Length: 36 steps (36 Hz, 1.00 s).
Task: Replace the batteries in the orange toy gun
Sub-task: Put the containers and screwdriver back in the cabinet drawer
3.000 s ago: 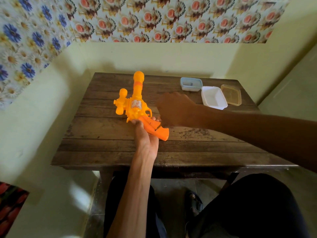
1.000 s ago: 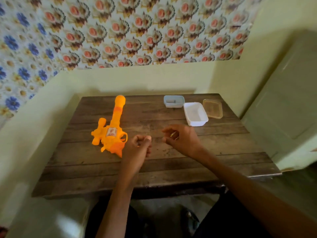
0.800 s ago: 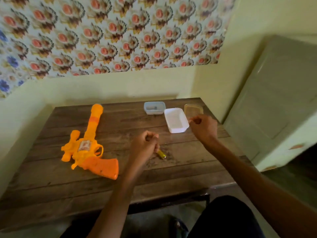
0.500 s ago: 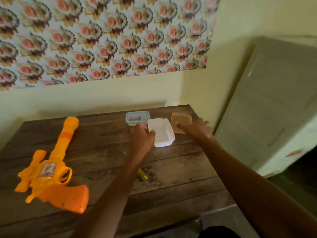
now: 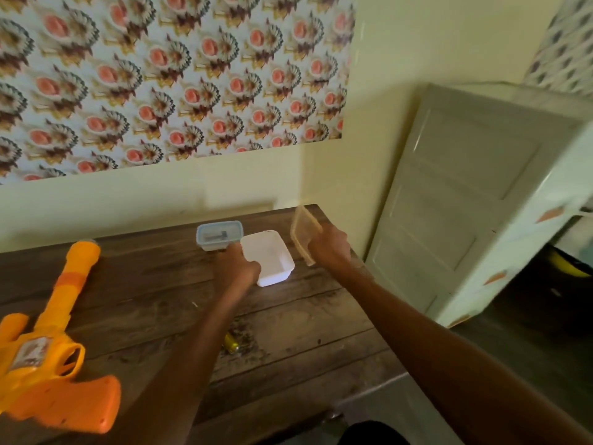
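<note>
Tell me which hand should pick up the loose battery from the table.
Probably left. The battery lies beside the left forearm; the left hand only grips the rim of the white container, which rests on the table. The right hand holds the lid tilted in the air.

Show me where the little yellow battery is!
In the head view, the yellow battery lies on the wooden table near its middle, beside the left forearm, nearer the person than the white tub.

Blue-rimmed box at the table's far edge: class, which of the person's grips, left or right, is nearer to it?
Left. The left grip sits just in front of the blue-rimmed box, holding the white tub; the right grip is right of the tub, holding a tilted tan lid.
</note>
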Each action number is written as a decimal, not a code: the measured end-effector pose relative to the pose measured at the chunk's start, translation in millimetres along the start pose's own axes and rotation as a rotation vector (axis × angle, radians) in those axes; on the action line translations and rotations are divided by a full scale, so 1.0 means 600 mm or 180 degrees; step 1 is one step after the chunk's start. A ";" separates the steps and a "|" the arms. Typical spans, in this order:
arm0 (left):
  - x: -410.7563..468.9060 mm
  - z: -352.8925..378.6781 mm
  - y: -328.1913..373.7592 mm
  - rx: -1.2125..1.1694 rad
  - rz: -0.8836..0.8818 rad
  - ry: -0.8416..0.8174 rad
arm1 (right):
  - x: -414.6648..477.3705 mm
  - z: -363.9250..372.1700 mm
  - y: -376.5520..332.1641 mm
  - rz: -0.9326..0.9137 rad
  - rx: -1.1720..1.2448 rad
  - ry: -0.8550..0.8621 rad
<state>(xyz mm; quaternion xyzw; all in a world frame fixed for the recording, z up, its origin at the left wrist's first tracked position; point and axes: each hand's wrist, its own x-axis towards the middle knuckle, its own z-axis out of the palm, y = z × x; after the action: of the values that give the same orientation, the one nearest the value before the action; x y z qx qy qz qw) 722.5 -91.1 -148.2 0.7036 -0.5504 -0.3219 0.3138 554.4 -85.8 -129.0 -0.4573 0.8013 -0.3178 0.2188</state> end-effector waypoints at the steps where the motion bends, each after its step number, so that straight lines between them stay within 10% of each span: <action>1: -0.006 0.000 0.002 -0.0219 -0.0116 -0.0092 | -0.018 -0.009 0.004 -0.0123 -0.0053 0.0012; 27: -0.100 -0.017 0.002 -0.1191 -0.1123 -0.0891 | -0.179 -0.025 0.074 -0.2703 -0.1281 -0.0635; 36: -0.049 -0.032 0.010 -0.0186 0.0468 -0.0931 | -0.150 -0.023 0.064 -0.2465 -0.0788 -0.1143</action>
<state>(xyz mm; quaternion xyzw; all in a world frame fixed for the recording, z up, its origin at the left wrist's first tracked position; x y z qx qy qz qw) 728.8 -61.7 -129.0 0.5976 -0.6306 -0.4129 0.2734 566.1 11.5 -141.0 -0.7944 0.5522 -0.1934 0.1630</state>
